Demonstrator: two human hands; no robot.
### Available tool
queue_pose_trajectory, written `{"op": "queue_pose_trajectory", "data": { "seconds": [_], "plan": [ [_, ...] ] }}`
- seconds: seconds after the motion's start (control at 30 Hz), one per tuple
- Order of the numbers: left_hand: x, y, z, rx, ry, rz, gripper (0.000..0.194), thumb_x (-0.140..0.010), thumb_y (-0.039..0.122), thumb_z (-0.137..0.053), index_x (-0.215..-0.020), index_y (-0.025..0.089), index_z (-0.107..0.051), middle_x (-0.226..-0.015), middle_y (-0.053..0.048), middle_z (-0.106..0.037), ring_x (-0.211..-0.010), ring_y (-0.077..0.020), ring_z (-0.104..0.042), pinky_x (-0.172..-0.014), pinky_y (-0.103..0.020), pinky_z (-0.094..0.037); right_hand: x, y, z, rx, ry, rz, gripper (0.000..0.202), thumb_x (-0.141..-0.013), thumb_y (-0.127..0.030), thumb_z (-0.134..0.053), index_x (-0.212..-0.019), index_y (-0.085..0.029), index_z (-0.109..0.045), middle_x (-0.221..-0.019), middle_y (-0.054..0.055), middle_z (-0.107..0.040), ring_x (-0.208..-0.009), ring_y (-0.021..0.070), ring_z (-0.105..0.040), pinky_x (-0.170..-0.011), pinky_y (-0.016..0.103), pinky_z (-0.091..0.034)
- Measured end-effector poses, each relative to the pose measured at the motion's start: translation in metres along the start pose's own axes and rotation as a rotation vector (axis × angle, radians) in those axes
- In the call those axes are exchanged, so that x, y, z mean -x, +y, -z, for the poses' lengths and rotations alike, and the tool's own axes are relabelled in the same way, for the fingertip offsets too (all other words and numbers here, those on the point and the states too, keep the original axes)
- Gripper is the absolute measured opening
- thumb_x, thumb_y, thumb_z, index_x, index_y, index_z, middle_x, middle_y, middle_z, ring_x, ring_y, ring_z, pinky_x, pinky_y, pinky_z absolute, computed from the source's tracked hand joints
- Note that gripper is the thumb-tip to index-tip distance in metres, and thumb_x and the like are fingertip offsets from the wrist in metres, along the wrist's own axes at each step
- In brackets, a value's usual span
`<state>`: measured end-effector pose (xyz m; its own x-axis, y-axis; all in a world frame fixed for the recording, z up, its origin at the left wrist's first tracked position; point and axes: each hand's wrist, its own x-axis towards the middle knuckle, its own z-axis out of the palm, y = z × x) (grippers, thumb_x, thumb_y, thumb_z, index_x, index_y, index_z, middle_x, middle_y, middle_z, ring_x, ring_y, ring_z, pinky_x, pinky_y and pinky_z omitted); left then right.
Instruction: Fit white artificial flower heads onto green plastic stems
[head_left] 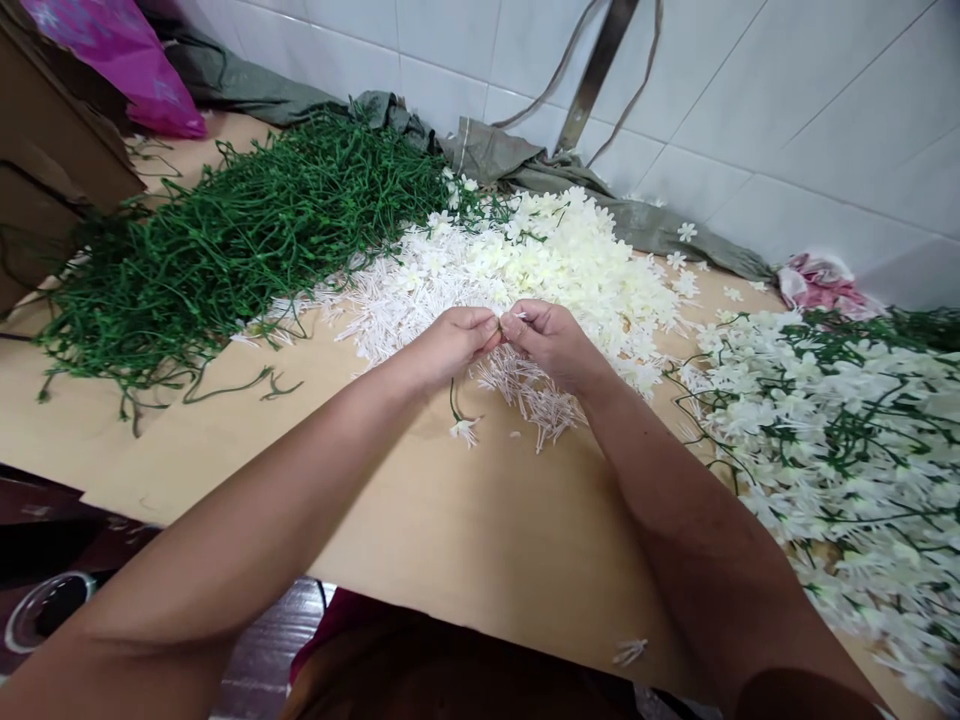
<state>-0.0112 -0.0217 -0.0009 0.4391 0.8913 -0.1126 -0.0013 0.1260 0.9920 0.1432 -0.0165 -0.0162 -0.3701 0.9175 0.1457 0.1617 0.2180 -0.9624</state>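
Observation:
My left hand is closed on a green plastic stem, which hangs below it with a white artificial flower at its lower end. My right hand meets it fingertip to fingertip, pinching a small white piece that is mostly hidden by the fingers. Behind both hands lie a heap of thin white stamen pieces and a heap of loose white and pale yellow flower heads. Some stamen pieces also spread under my right hand.
Green stems are piled at the left. Joined white flowers on stems form a heap at the right. A cardboard box and a pink bag stand at the back left. Grey cloth lies along the tiled wall.

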Motion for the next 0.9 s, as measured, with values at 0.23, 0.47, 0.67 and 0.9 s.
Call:
{"op": "queue_pose_trajectory", "data": {
  "seconds": [0.23, 0.47, 0.67, 0.9],
  "plan": [
    [-0.003, -0.002, 0.002, 0.001, 0.021, 0.007, 0.039, -0.089, 0.011, -0.043, -0.050, 0.013, -0.048, -0.040, 0.007, -0.031, -0.040, -0.0047, -0.024, -0.046, -0.022, -0.018, 0.001, -0.008, 0.009, 0.003, -0.034, -0.040, 0.050, -0.076, -0.063, -0.058, -0.060, -0.017, -0.047, -0.054, -0.005, -0.043, -0.051, 0.0051, -0.035, -0.049, 0.022, -0.028],
    [-0.004, -0.008, 0.006, 0.032, -0.003, 0.000, 0.035, -0.087, 0.019, -0.050, -0.053, 0.013, -0.050, -0.042, 0.006, -0.032, -0.040, -0.0041, -0.024, -0.045, -0.021, -0.016, 0.000, -0.008, 0.011, 0.036, -0.060, 0.001, 0.035, -0.075, -0.047, -0.068, -0.068, -0.017, -0.051, -0.057, -0.006, -0.045, -0.051, 0.0053, -0.036, -0.049, 0.023, -0.027],
    [-0.005, -0.010, 0.006, -0.005, 0.011, -0.028, 0.027, -0.087, 0.022, -0.052, -0.063, 0.011, -0.057, -0.043, 0.007, -0.031, -0.042, -0.0051, -0.027, -0.045, -0.020, -0.018, 0.000, -0.010, 0.013, 0.213, 0.073, 0.037, 0.020, -0.079, -0.023, -0.062, -0.065, -0.018, -0.048, -0.055, -0.007, -0.034, -0.050, 0.0055, -0.027, -0.047, 0.024, -0.022],
    [-0.005, -0.007, 0.005, -0.029, 0.113, -0.044, 0.019, -0.085, 0.012, -0.050, -0.067, 0.012, -0.057, -0.054, 0.003, -0.049, -0.050, -0.0059, -0.044, -0.053, -0.018, -0.034, -0.001, -0.014, 0.019, 0.283, 0.136, 0.102, 0.018, -0.082, -0.019, -0.056, -0.066, -0.019, -0.047, -0.057, -0.005, -0.035, -0.054, 0.0062, -0.029, -0.050, 0.023, -0.024]
  ]
}}
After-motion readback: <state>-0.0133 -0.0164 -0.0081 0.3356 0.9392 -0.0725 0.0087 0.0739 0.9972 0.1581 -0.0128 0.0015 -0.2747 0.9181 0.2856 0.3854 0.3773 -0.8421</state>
